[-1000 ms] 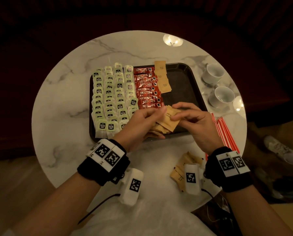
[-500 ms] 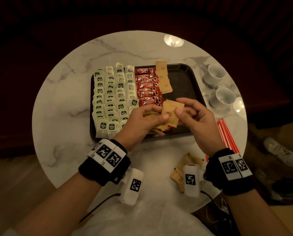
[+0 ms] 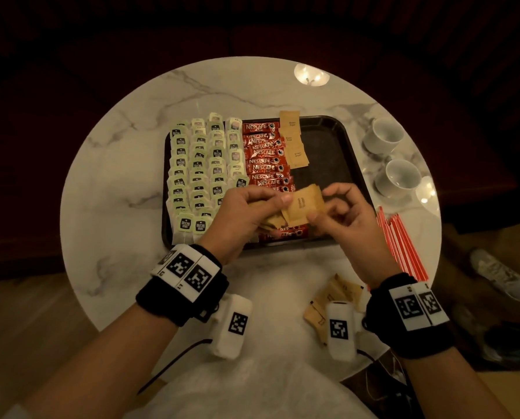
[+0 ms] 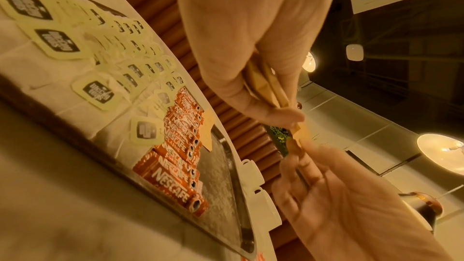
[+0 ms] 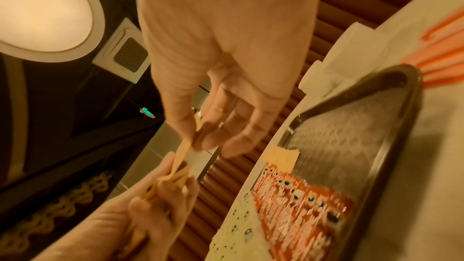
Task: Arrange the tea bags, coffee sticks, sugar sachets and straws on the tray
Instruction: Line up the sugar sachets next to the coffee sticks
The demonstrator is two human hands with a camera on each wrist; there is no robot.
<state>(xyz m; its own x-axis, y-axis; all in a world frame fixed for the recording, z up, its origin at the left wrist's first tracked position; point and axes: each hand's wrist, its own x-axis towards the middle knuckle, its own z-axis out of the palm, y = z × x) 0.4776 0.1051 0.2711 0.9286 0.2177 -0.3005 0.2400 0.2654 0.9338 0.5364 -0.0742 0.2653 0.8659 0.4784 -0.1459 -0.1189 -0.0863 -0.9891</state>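
Observation:
A dark tray on the round marble table holds rows of green tea bags, red coffee sticks and three brown sugar sachets in a column. Over the tray's near edge my left hand grips a stack of brown sugar sachets, seen edge-on in the left wrist view. My right hand pinches the top sachet of that stack between thumb and fingers. Red straws lie on the table to the right of the tray.
Two white cups stand on the table right of the tray. More brown sugar sachets lie loose near the table's front edge by my right wrist. The tray's right half is bare.
Both hands have lifted slightly and my right hand has drawn the top sachet out of the stack, turning it flat toward the camera.

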